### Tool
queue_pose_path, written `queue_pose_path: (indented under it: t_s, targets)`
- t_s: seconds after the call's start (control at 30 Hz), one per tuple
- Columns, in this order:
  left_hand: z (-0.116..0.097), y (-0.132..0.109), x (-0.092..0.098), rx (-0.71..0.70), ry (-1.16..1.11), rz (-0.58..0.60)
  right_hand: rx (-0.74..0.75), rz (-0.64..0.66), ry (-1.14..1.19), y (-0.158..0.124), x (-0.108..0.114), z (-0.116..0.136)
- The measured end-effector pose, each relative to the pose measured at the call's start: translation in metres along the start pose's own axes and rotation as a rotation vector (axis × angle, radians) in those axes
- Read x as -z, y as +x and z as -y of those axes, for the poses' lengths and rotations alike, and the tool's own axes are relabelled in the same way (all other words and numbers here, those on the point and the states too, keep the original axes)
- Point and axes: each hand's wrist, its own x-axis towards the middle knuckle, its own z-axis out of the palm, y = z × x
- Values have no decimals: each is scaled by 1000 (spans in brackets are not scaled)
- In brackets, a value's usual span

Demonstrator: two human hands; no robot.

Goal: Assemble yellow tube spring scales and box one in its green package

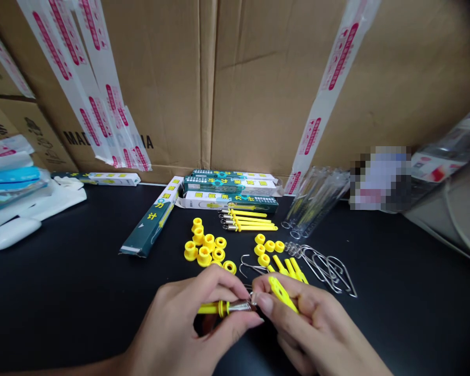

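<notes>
My left hand (182, 318) is closed around a yellow spring-scale rod (209, 308), with a coiled metal spring (239, 306) at its right end between the thumb and fingers. My right hand (311, 316) is closed, its thumb and index finger pinched by the spring's end. A flat yellow plastic piece with a hole (282, 294) sticks up from its grip. What the right fingertips pinch is partly hidden. Just beyond the hands lie yellow flanged collars (204, 256), small yellow caps (270, 246), yellow rods (292, 267) and a thin metal hook (245, 266).
Metal hooks (329, 271) and loose springs (293, 249) lie to the right. Behind them are clear tubes (317, 203). Several rods with springs (250, 221) lie before the printed boxes (231, 201). One box (152, 219) slants at left. Large cardboard (250, 104) stands behind.
</notes>
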Motion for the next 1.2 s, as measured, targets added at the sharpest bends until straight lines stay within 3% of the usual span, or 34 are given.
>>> queue_pose_path:
  t_s: [0.33,0.53,0.9,1.2]
  targets:
    - [3,0,0,-70,117,-53,-16,-23,64,-1,0,-3]
    - [3,-2,0,-105,178,-82,-26,31,-34,2,3,-3]
    - [5,-1,1,-82,203,-73,-50,-3,-99,1,3,-2]
    - [3,-4,0,-172,241,-101,-56,-8,31,-2,3,-9]
